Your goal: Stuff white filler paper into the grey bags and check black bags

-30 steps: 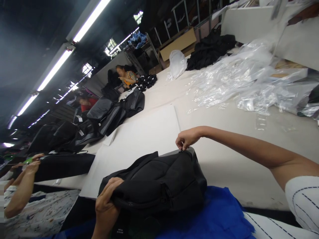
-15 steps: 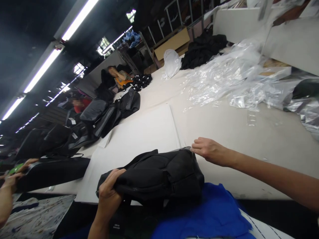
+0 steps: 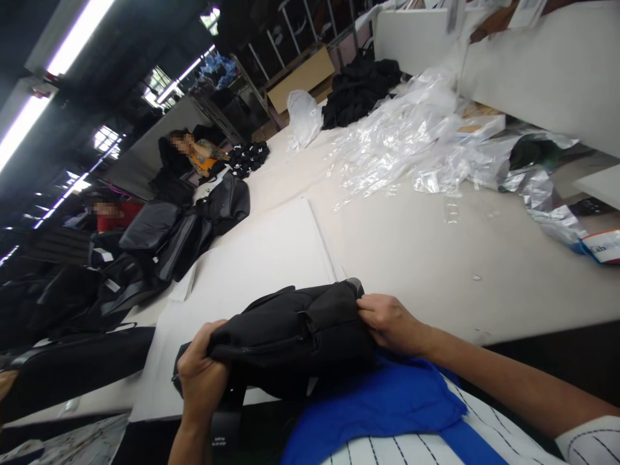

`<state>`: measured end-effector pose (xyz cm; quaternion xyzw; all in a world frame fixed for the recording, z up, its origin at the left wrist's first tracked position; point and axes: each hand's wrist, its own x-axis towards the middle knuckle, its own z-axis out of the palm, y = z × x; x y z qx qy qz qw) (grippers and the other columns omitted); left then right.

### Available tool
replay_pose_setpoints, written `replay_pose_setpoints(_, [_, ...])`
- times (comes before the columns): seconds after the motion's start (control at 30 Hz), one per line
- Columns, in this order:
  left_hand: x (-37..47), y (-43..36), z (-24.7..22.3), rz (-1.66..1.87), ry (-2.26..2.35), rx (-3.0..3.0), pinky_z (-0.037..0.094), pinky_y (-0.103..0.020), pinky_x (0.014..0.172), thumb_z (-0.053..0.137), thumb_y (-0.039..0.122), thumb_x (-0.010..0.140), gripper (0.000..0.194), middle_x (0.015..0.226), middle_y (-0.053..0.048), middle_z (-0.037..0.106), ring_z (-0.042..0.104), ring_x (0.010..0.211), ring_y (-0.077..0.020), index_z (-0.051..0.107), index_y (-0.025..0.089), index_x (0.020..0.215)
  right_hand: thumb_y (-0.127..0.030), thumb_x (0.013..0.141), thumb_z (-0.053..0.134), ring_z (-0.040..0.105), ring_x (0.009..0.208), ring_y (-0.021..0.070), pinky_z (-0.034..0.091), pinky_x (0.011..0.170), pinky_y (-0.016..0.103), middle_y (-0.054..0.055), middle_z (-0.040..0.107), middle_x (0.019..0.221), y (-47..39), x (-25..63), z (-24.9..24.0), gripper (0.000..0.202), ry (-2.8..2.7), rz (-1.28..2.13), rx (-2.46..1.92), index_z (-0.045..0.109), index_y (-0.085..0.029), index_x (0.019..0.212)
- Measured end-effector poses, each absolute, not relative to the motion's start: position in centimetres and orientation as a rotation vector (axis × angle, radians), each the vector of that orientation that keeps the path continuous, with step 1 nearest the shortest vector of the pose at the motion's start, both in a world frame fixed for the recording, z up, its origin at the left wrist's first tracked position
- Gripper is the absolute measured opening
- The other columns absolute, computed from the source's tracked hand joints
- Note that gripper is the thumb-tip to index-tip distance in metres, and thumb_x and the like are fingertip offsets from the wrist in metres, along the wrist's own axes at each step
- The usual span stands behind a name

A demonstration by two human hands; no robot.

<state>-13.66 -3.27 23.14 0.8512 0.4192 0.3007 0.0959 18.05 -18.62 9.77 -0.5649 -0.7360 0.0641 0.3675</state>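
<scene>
A black backpack point(image 3: 290, 329) lies on its side at the near edge of the table, in front of my body. My left hand point(image 3: 204, 361) is closed around its left end, thumb on top. At the right end, my right hand point(image 3: 390, 321) has its fingers pinched together against the bag's edge; whether a zip pull is in them is hidden. A zipped seam runs along the bag's near side. Below it, a dark strap or panel with small white print point(image 3: 219, 442) hangs by my left wrist.
White sheets point(image 3: 252, 252) lie beneath the bag on the pale table point(image 3: 411, 265). Clear plastic bags point(image 3: 402, 142) are heaped at the far right. Several black bags point(image 3: 150, 226) line the left side, where a co-worker's hand point(image 3: 6, 382) touches one.
My right hand has moved down along the bag's right end, closer to my body. My left hand keeps its grip. The camera view has turned to the right.
</scene>
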Motion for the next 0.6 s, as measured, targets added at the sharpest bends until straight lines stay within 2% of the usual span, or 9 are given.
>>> replay_pose_setpoints(0.1, [-11.9, -2.2, 23.2, 0.967, 1.360, 2.485, 0.049, -0.026, 0.081, 0.051, 0.012, 0.067, 0.034, 0.090, 0.000, 0.067, 0.062, 0.086, -0.0172, 0.067, 0.020, 0.095, -0.012, 0.086, 0.048, 0.053, 0.071, 0.0164, 0.039, 0.064, 0.028, 0.005, 0.060, 0.077, -17.3, 19.9, 10.6, 0.021, -1.837, 0.401, -1.438, 0.061, -0.017, 0.071])
replay_pose_setpoints(0.23, [-9.6, -0.4, 24.0, 0.970, 1.479, 2.371, 0.048, -0.026, 0.079, 0.055, 0.017, 0.068, 0.030, 0.086, 0.001, 0.068, 0.062, 0.083, -0.0173, 0.068, 0.020, 0.095, -0.021, 0.092, 0.053, 0.061, 0.084, 0.0172, 0.045, 0.079, 0.029, 0.004, 0.067, 0.086, -15.5, 21.8, 11.7, 0.020, -1.779, 0.771, -1.220, 0.071, -0.019, 0.085])
replay_pose_setpoints(0.4, [-8.4, 0.1, 24.4, 0.802, 1.422, 2.344, 0.044, -0.022, 0.073, 0.052, 0.015, 0.067, 0.028, 0.080, 0.004, 0.064, 0.058, 0.078, -0.0143, 0.065, 0.020, 0.090, -0.027, 0.091, 0.062, 0.060, 0.076, 0.0155, 0.048, 0.074, 0.027, 0.003, 0.064, 0.077, -17.5, 20.8, 12.4, 0.018, -1.811, 1.157, -0.827, 0.072, -0.016, 0.080])
replay_pose_setpoints(0.5, [-8.6, -0.4, 24.2, 0.722, 1.416, 2.385, 0.043, -0.022, 0.071, 0.053, 0.017, 0.068, 0.025, 0.079, 0.004, 0.063, 0.057, 0.075, -0.0141, 0.065, 0.020, 0.090, -0.018, 0.092, 0.059, 0.060, 0.084, 0.0161, 0.048, 0.080, 0.027, 0.004, 0.066, 0.084, -20.3, 19.9, 13.2, 0.014, -1.918, 1.092, -0.883, 0.072, -0.018, 0.086])
replay_pose_setpoints(0.6, [-8.7, -0.2, 24.0, 0.746, 1.432, 2.393, 0.043, -0.023, 0.070, 0.056, 0.022, 0.070, 0.024, 0.080, 0.003, 0.064, 0.057, 0.076, -0.0150, 0.065, 0.020, 0.092, -0.013, 0.091, 0.056, 0.060, 0.084, 0.0165, 0.047, 0.077, 0.027, 0.004, 0.065, 0.084, -22.3, 19.6, 13.3, 0.017, -1.965, 0.913, -1.114, 0.071, -0.019, 0.087])
